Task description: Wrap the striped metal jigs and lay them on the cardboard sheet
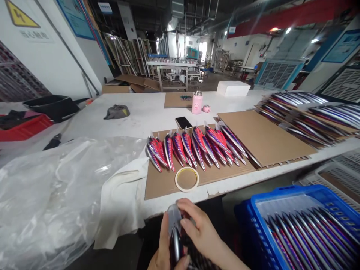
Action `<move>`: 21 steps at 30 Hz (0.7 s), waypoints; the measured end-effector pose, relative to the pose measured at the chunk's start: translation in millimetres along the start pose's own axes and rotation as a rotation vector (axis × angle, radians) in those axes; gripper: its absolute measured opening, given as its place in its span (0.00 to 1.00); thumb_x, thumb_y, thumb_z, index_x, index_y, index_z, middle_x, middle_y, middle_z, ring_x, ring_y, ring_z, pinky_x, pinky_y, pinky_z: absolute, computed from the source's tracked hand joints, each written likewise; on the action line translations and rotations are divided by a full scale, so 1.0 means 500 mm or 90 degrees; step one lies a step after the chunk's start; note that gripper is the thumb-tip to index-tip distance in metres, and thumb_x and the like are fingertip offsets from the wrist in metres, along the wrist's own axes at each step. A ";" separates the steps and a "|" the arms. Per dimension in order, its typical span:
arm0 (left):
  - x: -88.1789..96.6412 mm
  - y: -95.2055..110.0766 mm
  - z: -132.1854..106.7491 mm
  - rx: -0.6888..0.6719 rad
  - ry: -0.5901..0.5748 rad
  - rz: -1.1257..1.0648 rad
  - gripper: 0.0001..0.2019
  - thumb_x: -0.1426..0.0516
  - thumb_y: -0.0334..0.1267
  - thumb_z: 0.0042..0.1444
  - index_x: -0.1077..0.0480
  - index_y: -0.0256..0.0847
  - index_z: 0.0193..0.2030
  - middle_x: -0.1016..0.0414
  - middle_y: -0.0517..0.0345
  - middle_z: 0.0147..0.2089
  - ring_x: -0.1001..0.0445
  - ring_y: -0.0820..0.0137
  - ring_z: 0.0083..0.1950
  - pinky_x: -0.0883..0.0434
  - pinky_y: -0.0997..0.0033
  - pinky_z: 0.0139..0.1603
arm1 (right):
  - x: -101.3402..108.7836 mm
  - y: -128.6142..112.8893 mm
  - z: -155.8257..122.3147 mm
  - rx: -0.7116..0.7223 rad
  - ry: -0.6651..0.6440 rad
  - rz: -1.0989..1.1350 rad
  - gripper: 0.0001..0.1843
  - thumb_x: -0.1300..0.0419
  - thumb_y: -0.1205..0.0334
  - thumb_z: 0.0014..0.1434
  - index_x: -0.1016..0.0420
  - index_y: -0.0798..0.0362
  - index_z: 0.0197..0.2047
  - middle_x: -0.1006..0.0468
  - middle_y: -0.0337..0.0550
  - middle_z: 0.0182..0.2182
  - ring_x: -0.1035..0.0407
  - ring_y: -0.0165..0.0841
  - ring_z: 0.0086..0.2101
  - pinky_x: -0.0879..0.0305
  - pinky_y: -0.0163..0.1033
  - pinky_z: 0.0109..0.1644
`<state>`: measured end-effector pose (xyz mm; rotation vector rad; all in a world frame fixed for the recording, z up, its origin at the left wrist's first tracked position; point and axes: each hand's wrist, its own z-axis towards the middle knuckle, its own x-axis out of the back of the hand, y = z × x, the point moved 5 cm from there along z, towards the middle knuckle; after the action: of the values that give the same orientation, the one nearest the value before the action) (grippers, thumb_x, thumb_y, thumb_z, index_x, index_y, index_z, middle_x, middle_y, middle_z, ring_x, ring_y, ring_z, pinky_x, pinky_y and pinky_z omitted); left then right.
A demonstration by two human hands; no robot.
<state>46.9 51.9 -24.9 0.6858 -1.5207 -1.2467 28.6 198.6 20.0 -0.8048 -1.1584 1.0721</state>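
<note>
Low in front of me, past the table's near edge, my left hand (161, 245) is closed around a dark, shiny fishing lure (176, 243). The lure points up with its clear lip (174, 218) at the top. My right hand (198, 225) is closed at the right side of that lip, thumb and fingers bent against it. Part of the lure's body is hidden by my fingers. Just beyond, a roll of tape (187, 179) lies on a cardboard sheet (157, 183), below a row of red, purple and silver fishing lures (197, 146).
To the right, a blue basket (253, 210) holds more lures, and cardboard layers with stacked lures (298, 112) stand behind. Plastic sheeting (70, 180) and a white cloth (120, 202) cover the left. Further back are a phone (183, 123) and a pink bottle (197, 103).
</note>
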 end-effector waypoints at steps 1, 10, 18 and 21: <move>-0.001 -0.001 0.002 -0.009 -0.016 0.006 0.41 0.56 0.60 0.62 0.74 0.42 0.70 0.24 0.46 0.42 0.21 0.61 0.35 0.23 0.64 0.35 | -0.010 -0.004 0.014 0.016 -0.014 -0.002 0.20 0.47 0.68 0.59 0.29 0.51 0.54 0.29 0.46 0.55 0.34 0.35 0.55 0.38 0.42 0.60; 0.023 0.003 0.018 -0.074 -0.039 -0.019 0.39 0.59 0.61 0.62 0.76 0.44 0.70 0.27 0.46 0.49 0.21 0.65 0.36 0.24 0.67 0.37 | -0.055 0.013 0.006 0.033 0.028 -0.004 0.19 0.51 0.71 0.60 0.27 0.52 0.51 0.25 0.46 0.51 0.32 0.33 0.52 0.35 0.36 0.56; 0.120 0.075 0.073 -0.296 0.041 0.378 0.24 0.51 0.38 0.66 0.51 0.47 0.67 0.26 0.59 0.38 0.24 0.71 0.39 0.26 0.75 0.41 | -0.067 0.027 -0.010 -0.005 0.120 -0.025 0.20 0.50 0.73 0.59 0.25 0.53 0.50 0.25 0.47 0.50 0.31 0.34 0.52 0.35 0.38 0.57; 0.100 0.104 0.091 -0.374 -0.043 0.395 0.20 0.56 0.36 0.68 0.47 0.44 0.65 0.25 0.57 0.40 0.24 0.70 0.40 0.26 0.74 0.42 | -0.066 0.010 -0.001 -0.011 0.077 -0.003 0.22 0.50 0.76 0.57 0.26 0.52 0.51 0.25 0.45 0.50 0.31 0.33 0.52 0.37 0.36 0.57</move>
<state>-3.4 40.5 43.2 -0.2061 -1.1882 -1.1397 26.3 169.0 4.9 -0.8683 -1.0677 0.9980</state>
